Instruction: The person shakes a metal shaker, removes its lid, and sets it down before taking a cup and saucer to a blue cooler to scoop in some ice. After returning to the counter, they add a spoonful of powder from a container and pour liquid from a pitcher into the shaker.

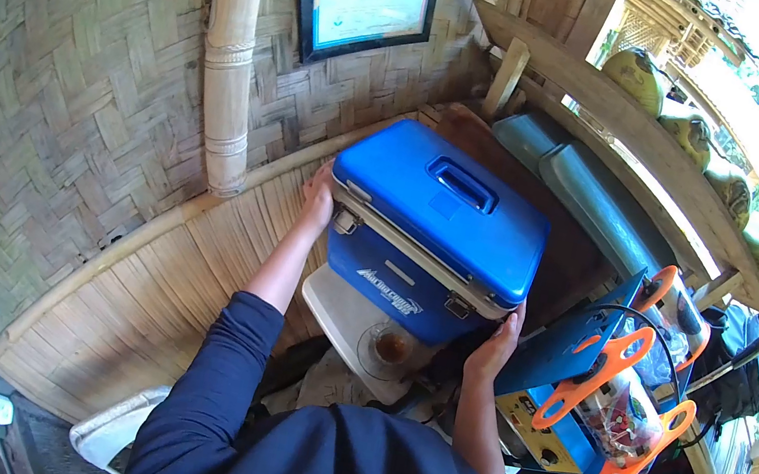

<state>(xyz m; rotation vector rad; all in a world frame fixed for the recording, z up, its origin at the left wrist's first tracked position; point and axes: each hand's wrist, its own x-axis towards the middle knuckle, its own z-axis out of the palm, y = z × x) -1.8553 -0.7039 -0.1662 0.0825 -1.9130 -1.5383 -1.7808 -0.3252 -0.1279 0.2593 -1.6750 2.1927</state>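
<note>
A blue cooler box point(424, 214) with a closed lid, a recessed top handle and a pale rim is between my two hands. My left hand point(317, 198) presses against its left end, fingers partly hidden behind the side. Against the lower right end lies my right hand point(494, 347), its fingers mostly out of sight. Two metal latches show on the cooler's front. Under and in front of it is a pale stool-like surface point(335, 316), where a glass point(389, 344) with brown contents stands close to the cooler.
To the right sits a blue and yellow machine point(533, 432) with orange handles and plastic bags. A bamboo bench point(185, 304) runs along the woven wall. Green coconuts point(636, 77) line a wooden ledge. A framed certificate point(365, 1) and a bamboo tube point(229, 73) hang on the wall.
</note>
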